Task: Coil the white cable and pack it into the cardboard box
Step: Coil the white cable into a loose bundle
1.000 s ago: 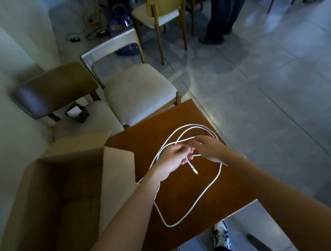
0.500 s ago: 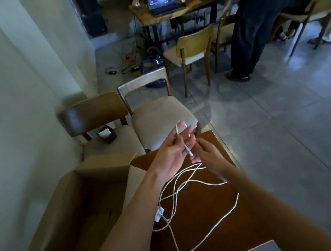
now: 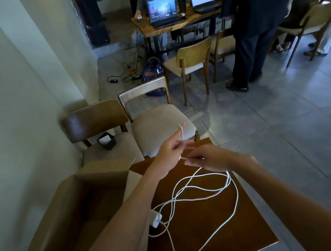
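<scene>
Your left hand [image 3: 170, 153] has a first turn of the white cable [image 3: 200, 195] looped over 1 raised finger, your right hand [image 3: 210, 158] pinches it at frame centre; it looks limp and light, so grip near that pinch.

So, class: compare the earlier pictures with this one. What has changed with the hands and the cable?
Both hands rose off the table. The left hand now has cable looped over a raised finger, and the right hand pinches the strand beside it. The loops on the table shifted. The cardboard box stays open, nothing in it.
</scene>
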